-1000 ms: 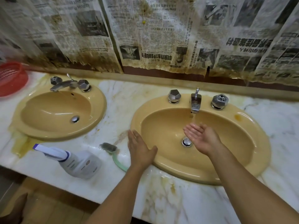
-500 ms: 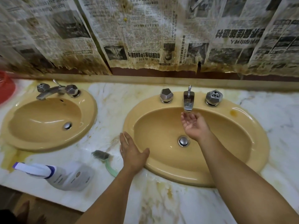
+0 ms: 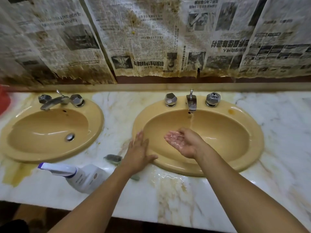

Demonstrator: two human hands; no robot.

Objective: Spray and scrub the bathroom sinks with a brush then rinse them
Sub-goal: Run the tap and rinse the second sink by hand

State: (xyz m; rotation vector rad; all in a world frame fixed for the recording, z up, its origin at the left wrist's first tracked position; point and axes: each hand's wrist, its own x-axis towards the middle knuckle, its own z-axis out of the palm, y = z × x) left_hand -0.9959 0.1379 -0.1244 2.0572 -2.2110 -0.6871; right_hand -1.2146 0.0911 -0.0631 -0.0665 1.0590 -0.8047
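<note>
Rinsing seems reached: water from the tap [image 3: 191, 102] is caught in the cupped right hand [image 3: 183, 142], the left hand [image 3: 138, 153] is laid flat on the sink [image 3: 252, 140] rim, brush [image 3: 112, 159] and bottle [image 3: 80, 175] set aside.

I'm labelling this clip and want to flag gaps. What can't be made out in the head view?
Head view:
- Brush: only the bristle head and a handle tip show; the left forearm covers the rest.
- Right sink: drain out of sight, apparently behind the cupped right hand.
- Spray bottle: label too small and blurred to read.
- Red object: cut off by the left edge.
</note>
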